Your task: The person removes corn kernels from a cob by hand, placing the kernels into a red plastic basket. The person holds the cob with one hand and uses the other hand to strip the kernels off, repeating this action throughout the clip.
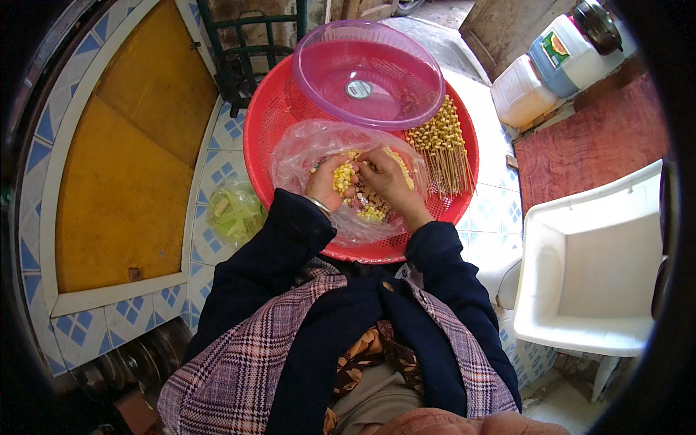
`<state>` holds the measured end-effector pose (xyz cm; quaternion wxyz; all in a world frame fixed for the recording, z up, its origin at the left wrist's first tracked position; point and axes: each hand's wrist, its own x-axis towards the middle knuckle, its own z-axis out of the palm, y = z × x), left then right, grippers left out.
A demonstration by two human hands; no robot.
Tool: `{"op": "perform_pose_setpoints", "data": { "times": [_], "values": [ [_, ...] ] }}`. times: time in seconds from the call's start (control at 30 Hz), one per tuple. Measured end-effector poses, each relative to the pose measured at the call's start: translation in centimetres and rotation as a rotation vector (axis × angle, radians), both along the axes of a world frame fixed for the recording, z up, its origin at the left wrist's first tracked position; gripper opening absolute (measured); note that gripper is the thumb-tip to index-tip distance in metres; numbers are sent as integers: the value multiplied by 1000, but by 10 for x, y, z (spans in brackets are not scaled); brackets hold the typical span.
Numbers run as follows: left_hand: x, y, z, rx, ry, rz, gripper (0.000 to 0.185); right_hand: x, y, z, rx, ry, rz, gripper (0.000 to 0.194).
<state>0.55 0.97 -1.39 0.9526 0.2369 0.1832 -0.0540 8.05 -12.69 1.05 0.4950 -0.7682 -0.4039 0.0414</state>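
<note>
My left hand [328,182], with a silver bangle at its wrist, cups a heap of yellow corn kernels [343,178]. The fingers of my right hand [387,176] are bent together right beside that heap; what they pinch, if anything, is hidden. Both hands are over an open clear plastic bag [296,138], where loose pale and yellow kernels [375,211] lie. The bag rests in a round red plastic basket [263,109] with a perforated wall. Along the basket's right side is a pile of thin sticks [443,171] with yellowish pieces threaded on their far ends.
A translucent purple basin [370,117] sits tilted across the basket's far side. Left of the basket, a plastic bag of green leaves or husks [234,215] lies on tiled floor. A white plastic tub [535,272] stands at the right, with plastic jugs [522,92] beyond.
</note>
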Motion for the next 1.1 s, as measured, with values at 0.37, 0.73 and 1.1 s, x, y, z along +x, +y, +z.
{"op": "perform_pose_setpoints", "data": {
  "times": [0.37, 0.73, 1.1],
  "values": [
    [-5, -23, 6, -42, -48, -104, 35, -19, 8, 41, 79, -357, 176, 15],
    [0, -16, 16, 359, -108, 168, 21, -22, 8, 15, 221, -18, -3, 33],
    [8, -36, 38, 1973, -526, 359, 35, -20, 9, -18, 688, 1205, 144, 42]
  ]
}}
